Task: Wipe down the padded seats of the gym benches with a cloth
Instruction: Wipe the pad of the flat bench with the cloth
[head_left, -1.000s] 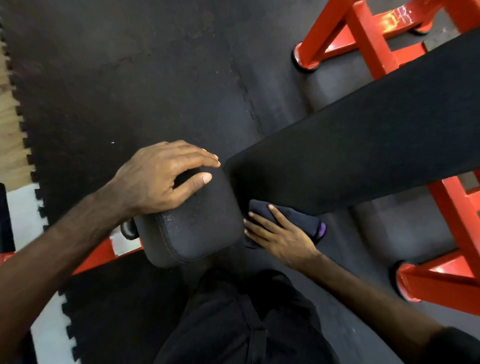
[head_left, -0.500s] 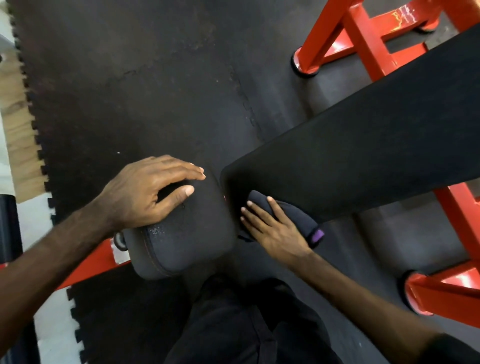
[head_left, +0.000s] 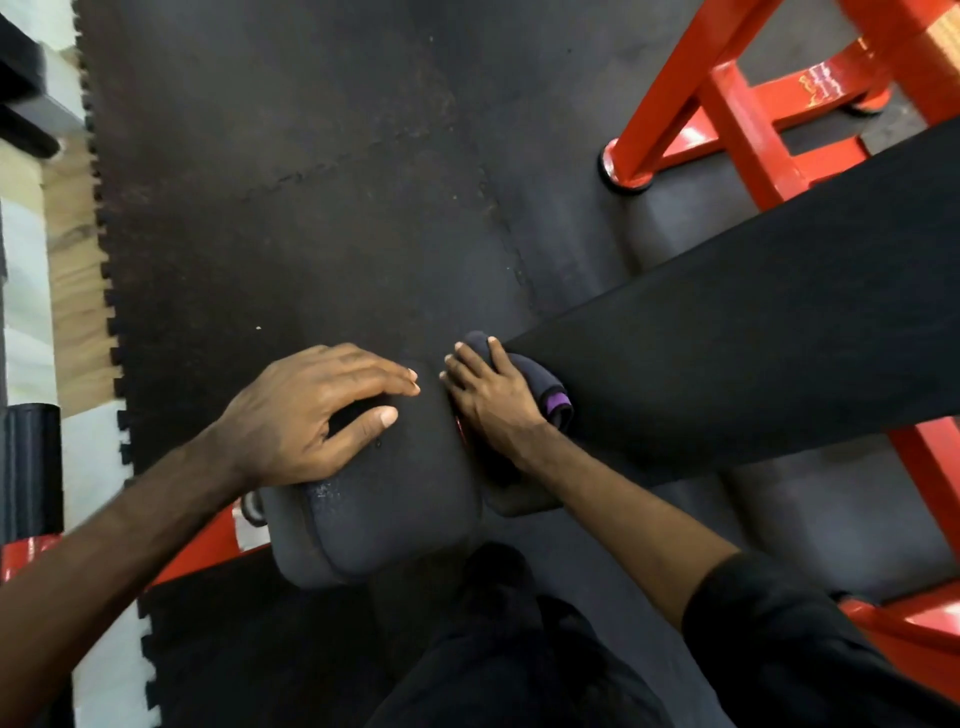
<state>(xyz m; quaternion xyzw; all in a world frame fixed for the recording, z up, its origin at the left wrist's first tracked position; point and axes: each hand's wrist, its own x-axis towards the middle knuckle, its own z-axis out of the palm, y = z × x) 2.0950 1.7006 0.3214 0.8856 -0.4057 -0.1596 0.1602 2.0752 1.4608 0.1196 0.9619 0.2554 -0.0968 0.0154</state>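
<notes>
Two hands are at work where the small seat pad (head_left: 384, 493) meets the long back pad (head_left: 753, 374) of a red-framed bench (head_left: 737, 104). The left hand (head_left: 311, 415) rests on top of the seat pad, fingers spread and gently bent, thumb lying on the vinyl; it steadies the pad and grasps nothing. The right hand (head_left: 493, 400) lies over a dark cloth (head_left: 540, 384) with a purple tag, its fingers fairly straight and pressing the cloth against the near end of the back pad, just beside the gap between the two pads. Whether the thumb is tucked under the cloth cannot be told from here.

The step in hand looks to be wiping this end edge and the seam. To do it well, the right hand should keep the cloth bunched flat under the palm so it does not roll, press evenly, and draw it along the whole edge before running overlapping strokes up the length of the back pad. Pale specks show on the near side of the seat pad by the left wrist, so that spot likely wants a pass too. The left hand does well to hold the seat pad firm so it does not rock. The rubber floor mat (head_left: 311, 182) lies beneath.
</notes>
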